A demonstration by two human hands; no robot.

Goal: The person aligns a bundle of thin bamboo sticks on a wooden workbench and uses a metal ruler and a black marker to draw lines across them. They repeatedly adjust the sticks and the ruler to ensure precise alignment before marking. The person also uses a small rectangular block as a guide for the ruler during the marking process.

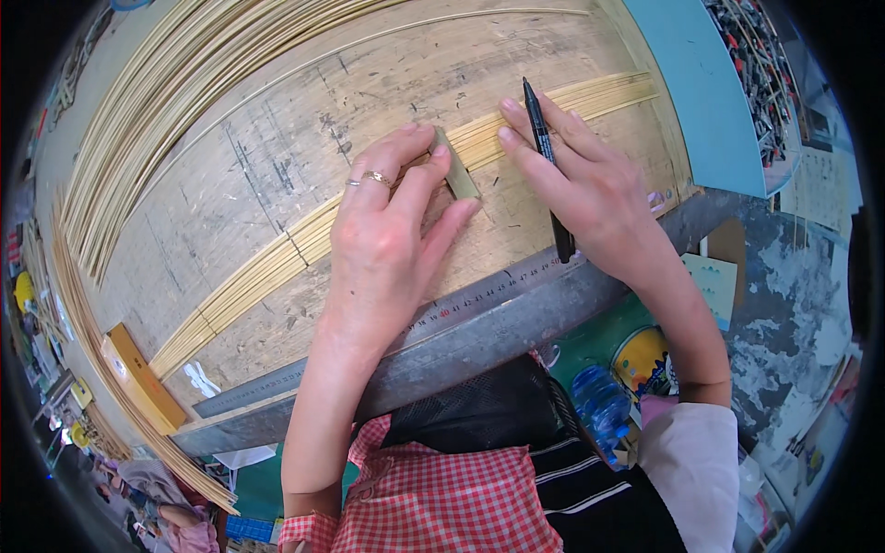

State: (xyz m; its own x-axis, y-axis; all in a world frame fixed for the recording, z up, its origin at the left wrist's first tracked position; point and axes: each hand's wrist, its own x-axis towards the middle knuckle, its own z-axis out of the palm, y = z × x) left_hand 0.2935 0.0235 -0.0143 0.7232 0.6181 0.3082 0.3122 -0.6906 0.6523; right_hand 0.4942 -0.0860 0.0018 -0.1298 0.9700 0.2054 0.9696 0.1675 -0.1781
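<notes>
A flat row of thin bamboo strips (263,267) runs across the worn wooden board (277,157), with dark lines drawn across it toward the left. My left hand (383,217), with rings on it, is closed on a small flat grey-green block (459,173) that stands crosswise over the strips. To its right, my right hand (599,189) carries a black marker pen (539,124), tip pointing away from me. The fingertips of that hand rest on or just over the strips; I cannot tell which.
A steel ruler (277,380) lies along the near edge, beside a grey metal rail (507,327). An orange-yellow wooden block (138,378) sits at the left end. More bamboo strips (157,92) are heaped at the far left. A light blue panel (701,101) borders the right.
</notes>
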